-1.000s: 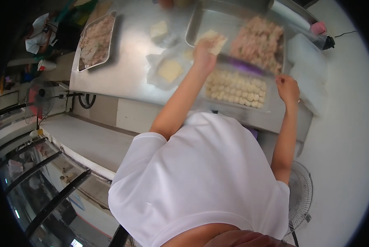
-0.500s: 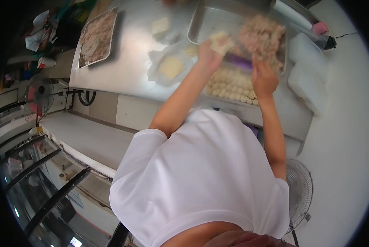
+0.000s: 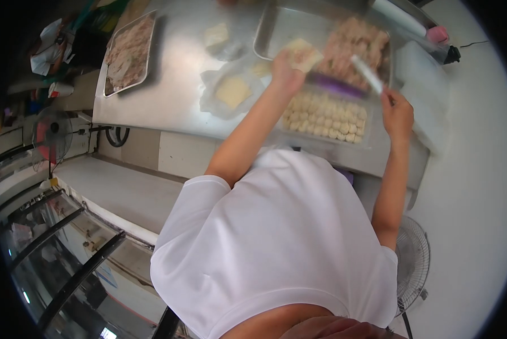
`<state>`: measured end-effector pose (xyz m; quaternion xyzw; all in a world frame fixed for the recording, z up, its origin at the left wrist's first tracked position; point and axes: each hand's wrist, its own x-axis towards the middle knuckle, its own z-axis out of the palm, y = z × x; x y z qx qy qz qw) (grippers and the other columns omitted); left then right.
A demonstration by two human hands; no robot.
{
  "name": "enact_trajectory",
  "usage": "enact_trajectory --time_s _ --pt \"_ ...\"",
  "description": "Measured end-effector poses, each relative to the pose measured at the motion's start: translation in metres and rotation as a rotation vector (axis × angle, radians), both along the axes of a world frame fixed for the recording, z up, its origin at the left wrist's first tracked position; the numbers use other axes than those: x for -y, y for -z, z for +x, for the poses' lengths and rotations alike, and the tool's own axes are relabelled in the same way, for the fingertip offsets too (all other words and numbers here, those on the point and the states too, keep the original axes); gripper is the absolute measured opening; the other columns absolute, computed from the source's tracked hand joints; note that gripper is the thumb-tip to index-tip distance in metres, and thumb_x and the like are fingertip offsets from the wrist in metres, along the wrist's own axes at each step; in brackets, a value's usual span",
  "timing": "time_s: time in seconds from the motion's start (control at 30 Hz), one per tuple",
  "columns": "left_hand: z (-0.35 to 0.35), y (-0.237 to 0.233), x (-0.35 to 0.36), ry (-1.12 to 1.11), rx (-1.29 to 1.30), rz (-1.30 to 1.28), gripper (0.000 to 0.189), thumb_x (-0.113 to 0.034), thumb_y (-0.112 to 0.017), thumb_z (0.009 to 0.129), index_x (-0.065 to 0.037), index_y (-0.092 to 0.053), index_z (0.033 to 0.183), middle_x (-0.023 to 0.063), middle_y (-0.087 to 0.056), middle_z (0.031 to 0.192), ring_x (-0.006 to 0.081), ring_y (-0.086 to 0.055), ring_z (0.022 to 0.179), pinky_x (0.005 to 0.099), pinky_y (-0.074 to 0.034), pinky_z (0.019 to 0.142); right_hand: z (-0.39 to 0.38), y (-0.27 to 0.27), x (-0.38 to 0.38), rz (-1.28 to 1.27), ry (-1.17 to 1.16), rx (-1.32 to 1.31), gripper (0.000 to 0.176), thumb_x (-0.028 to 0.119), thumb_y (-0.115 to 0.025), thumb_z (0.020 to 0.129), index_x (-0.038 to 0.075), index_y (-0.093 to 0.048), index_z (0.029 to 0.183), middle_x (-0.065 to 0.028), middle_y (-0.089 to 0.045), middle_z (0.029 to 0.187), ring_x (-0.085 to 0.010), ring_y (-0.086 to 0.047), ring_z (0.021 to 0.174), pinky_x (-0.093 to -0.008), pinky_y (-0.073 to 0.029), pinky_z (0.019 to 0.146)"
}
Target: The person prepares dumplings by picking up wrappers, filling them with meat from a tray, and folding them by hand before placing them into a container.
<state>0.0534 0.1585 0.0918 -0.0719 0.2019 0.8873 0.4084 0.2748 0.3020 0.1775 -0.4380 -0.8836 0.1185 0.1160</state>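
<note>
Over the near edge of a metal tray (image 3: 263, 35), my left hand (image 3: 287, 76) holds a pale wrapper (image 3: 305, 53) with some pinkish filling on it. My right hand (image 3: 398, 113) grips a light flat tool (image 3: 368, 73), its far end over the ground meat (image 3: 346, 48) in the tray's right part. Below the tray sits a clear container of small round dumplings (image 3: 324, 117) in rows. A purple strip (image 3: 338, 86) lies between tray and container. Left of my left hand, a stack of wrappers (image 3: 233, 92) rests on crumpled plastic.
Another stack of wrappers (image 3: 216, 35) is farther back on the metal table (image 3: 174, 107). A second meat tray (image 3: 130, 53) stands at the left. White plastic (image 3: 423, 79) lies at the right edge. Fans (image 3: 414, 265) stand low right and far left; a person (image 3: 51, 48) is at the upper left.
My right hand has moved right and slightly toward me, and the light tool now shows clearly. My left hand stays nearly in place with the wrapper.
</note>
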Motion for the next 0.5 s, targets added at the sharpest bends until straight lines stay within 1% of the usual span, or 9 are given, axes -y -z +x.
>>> enact_trajectory --time_s 0.07,0.13,0.2,0.27,0.33,0.37,0.43,0.47,0.5 --pt "0.006 0.0 -0.004 0.021 -0.008 0.003 0.045 -0.02 -0.023 0.1 0.007 -0.036 0.132 0.0219 -0.046 0.134 0.0341 -0.046 0.126 0.0476 -0.038 0.109 -0.01 -0.002 0.022 0.0 -0.209 -0.379 0.017 0.019 -0.067 0.083 0.015 -0.073 0.099 -0.0061 -0.067 0.086 -0.026 -0.065 0.074 -0.0344 -0.05 0.065" --pt "0.011 -0.001 -0.007 0.057 -0.109 -0.046 0.046 -0.024 -0.021 0.102 0.006 -0.036 0.133 0.0202 -0.046 0.134 0.033 -0.045 0.126 0.0473 -0.038 0.109 -0.023 0.002 0.044 0.09 -0.27 -0.432 0.017 0.017 -0.068 0.082 0.015 -0.073 0.098 -0.0048 -0.066 0.083 -0.025 -0.063 0.07 -0.0332 -0.049 0.062" --pt "0.017 -0.008 -0.006 0.059 -0.08 -0.056 0.047 -0.026 -0.02 0.103 0.005 -0.036 0.134 0.0194 -0.046 0.135 0.0328 -0.044 0.127 0.0472 -0.037 0.11 -0.028 0.012 0.053 0.178 -0.338 -0.488 0.016 0.015 -0.069 0.082 0.015 -0.073 0.098 -0.0035 -0.064 0.08 -0.0241 -0.061 0.066 -0.032 -0.048 0.059" --pt "0.018 -0.012 -0.001 0.053 -0.052 -0.067 0.049 -0.029 -0.019 0.104 0.004 -0.035 0.136 0.0185 -0.045 0.137 0.0327 -0.044 0.128 0.047 -0.036 0.11 -0.031 0.028 0.057 0.266 -0.339 -0.425 0.016 0.015 -0.07 0.08 0.017 -0.073 0.096 -0.0009 -0.064 0.079 -0.0242 -0.058 0.062 -0.0315 -0.046 0.056" --pt "0.017 -0.01 0.003 0.051 -0.175 0.056 0.028 -0.011 -0.04 0.098 0.005 -0.048 0.12 0.0151 -0.057 0.104 0.028 -0.057 0.095 0.038 -0.051 0.084 -0.035 0.034 0.061 0.331 -0.34 -0.41 0.016 0.015 -0.07 0.08 0.018 -0.073 0.095 -0.0001 -0.063 0.078 -0.024 -0.057 0.059 -0.0317 -0.045 0.054" --pt "0.017 -0.009 0.003 0.05 -0.176 0.055 0.028 -0.011 -0.04 0.098 0.005 -0.048 0.12 0.0151 -0.057 0.104 0.028 -0.057 0.095 0.038 -0.051 0.084 -0.037 0.036 0.063 0.398 -0.333 -0.393 0.015 0.015 -0.071 0.079 0.019 -0.073 0.094 0.0008 -0.063 0.077 -0.0238 -0.056 0.057 -0.0319 -0.044 0.052" --pt "0.017 -0.008 0.001 -0.033 0.143 0.049 0.024 -0.005 -0.045 0.094 0.005 -0.052 0.115 0.0126 -0.057 0.098 0.0244 -0.057 0.092 0.0338 -0.052 0.08 -0.041 0.044 0.065 0.443 -0.329 -0.397 0.015 0.015 -0.071 0.079 0.02 -0.073 0.093 0.0015 -0.063 0.077 -0.0235 -0.055 0.055 -0.0321 -0.043 0.05" --pt "0.017 -0.007 0.0 -0.027 0.142 0.049 0.024 -0.005 -0.045 0.094 0.005 -0.052 0.115 0.0126 -0.057 0.098 0.0244 -0.057 0.092 0.0338 -0.052 0.08 -0.042 0.048 0.064 0.488 -0.326 -0.4 0.014 0.015 -0.071 0.079 0.021 -0.073 0.092 0.0022 -0.063 0.077 -0.0232 -0.055 0.053 -0.0322 -0.043 0.049" --pt "0.017 -0.006 -0.002 -0.035 0.121 0.008 0.038 -0.019 -0.03 0.099 0.004 -0.041 0.127 0.0152 -0.048 0.12 0.0289 -0.048 0.112 0.0399 -0.042 0.096 -0.042 0.05 0.063 0.491 -0.322 -0.399 0.014 0.015 -0.071 0.079 0.021 -0.073 0.092 0.0022 -0.063 0.077 -0.0232 -0.055 0.053 -0.0322 -0.043 0.049"
